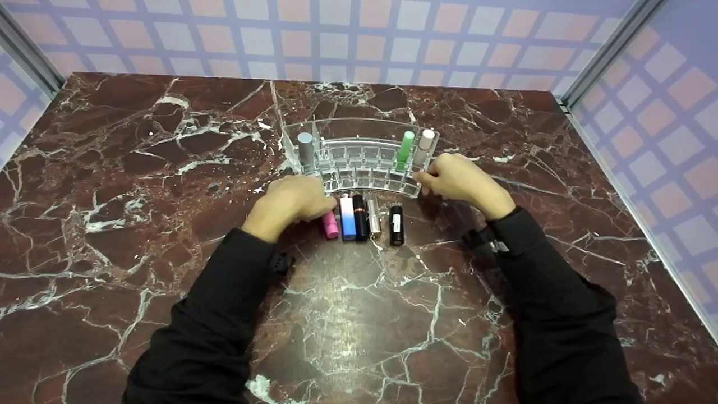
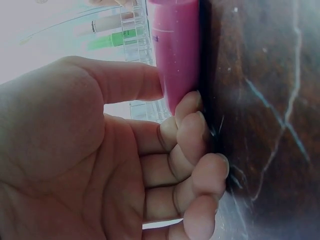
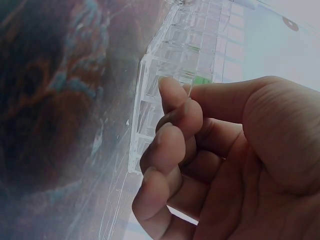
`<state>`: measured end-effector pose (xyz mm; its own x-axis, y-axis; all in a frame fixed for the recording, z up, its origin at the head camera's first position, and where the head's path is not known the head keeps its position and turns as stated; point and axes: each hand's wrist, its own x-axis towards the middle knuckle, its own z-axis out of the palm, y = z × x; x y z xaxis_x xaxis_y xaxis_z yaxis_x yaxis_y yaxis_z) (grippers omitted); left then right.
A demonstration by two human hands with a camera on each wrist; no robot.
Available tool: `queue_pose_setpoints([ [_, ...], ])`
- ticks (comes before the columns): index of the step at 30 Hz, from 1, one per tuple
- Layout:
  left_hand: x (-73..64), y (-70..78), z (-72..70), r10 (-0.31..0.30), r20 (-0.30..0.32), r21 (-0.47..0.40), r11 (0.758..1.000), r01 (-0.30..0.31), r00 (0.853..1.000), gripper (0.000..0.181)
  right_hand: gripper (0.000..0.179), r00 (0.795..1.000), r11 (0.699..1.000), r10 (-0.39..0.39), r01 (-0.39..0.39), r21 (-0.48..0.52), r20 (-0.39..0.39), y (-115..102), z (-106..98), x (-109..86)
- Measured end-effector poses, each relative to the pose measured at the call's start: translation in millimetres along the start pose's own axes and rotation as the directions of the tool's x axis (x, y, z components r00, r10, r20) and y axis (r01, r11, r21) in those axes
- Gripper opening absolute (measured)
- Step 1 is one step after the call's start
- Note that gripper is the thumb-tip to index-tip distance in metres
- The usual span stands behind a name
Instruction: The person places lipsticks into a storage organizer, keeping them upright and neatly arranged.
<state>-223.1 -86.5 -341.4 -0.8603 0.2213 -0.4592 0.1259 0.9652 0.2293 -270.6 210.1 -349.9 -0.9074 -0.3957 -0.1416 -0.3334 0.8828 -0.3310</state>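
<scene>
A clear, curved lipstick organizer [image 1: 354, 178] with stepped rows of compartments stands mid-table. At its front left corner, my left hand [image 1: 291, 197] pinches a pink lipstick tube [image 2: 175, 50] between thumb and index finger, close over the tabletop. My right hand [image 1: 460, 179] is at the organizer's right end, where thumb and curled index finger [image 3: 172, 95] grip its edge. Upright in the organizer are a grey-blue tube [image 1: 305, 150] at the left, and a green tube [image 1: 405, 150] and a white-capped tube [image 1: 424, 147] at the right.
In front of the organizer lie a blue-and-white lipstick [image 1: 348, 219], a black one with a gold band [image 1: 360, 217], a silvery one [image 1: 374, 219] and, slightly apart, a black tube with a white label [image 1: 396, 224]. Checked panels [image 1: 336, 45] border the dark marbled table [image 1: 168, 235].
</scene>
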Motion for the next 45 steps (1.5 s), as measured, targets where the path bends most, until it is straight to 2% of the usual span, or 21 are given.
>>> queue_pose_setpoints([
  [9,0.7,0.0,0.2,0.001,-0.015,0.023,1.000,0.000,1.000,0.031,0.046,1.000,1.000,-0.001,0.002,-0.011,0.010,0,1,0.7],
  [15,-1.2,0.1,-2.8,0.039,-0.026,-0.008,0.999,-0.039,0.999,0.033,0.047,1.000,1.000,-0.003,0.003,-0.015,0.016,0,0,0.1],
  [19,-4.5,-0.1,-6.1,0.077,-0.091,-0.031,0.996,-0.081,0.993,0.036,0.050,1.000,0.999,-0.008,0.009,-0.037,0.020,0,0,-0.5],
  [24,-7.2,0.5,-8.5,0.114,-0.184,-0.090,0.987,-0.133,0.976,0.043,0.052,1.000,0.998,-0.004,0.005,-0.059,0.018,1,0,-1.8],
  [28,-7.0,1.9,-9.6,0.106,-0.241,-0.140,0.980,-0.142,0.965,0.044,0.053,1.000,0.998,0.000,0.002,-0.059,0.030,1,-2,-2.8],
  [32,-5.1,3.1,-9.7,0.078,-0.310,-0.204,0.968,-0.147,0.948,0.048,0.058,0.999,0.999,-0.002,0.004,-0.054,0.034,-1,-8,-5.8],
  [35,-3.8,4.4,-9.9,0.065,-0.368,-0.271,0.947,-0.174,0.928,0.050,0.061,1.000,0.999,-0.007,0.008,-0.046,0.024,-3,-13,-9.2],
  [38,-3.3,6.2,-9.9,0.088,-0.406,-0.328,0.915,-0.235,0.909,0.052,0.059,1.000,0.999,-0.026,0.026,-0.018,0.016,-6,-15,-11.4],
  [41,-3.1,8.1,-9.3,0.138,-0.439,-0.364,0.876,-0.316,0.888,0.049,0.052,0.997,0.997,-0.072,0.071,0.026,0.014,-10,-15,-12.3],
  [45,-2.4,10.6,-7.8,0.197,-0.498,-0.377,0.828,-0.415,0.845,0.043,0.045,0.987,0.983,-0.163,0.162,0.080,0.005,-15,-13,-12.8],
])
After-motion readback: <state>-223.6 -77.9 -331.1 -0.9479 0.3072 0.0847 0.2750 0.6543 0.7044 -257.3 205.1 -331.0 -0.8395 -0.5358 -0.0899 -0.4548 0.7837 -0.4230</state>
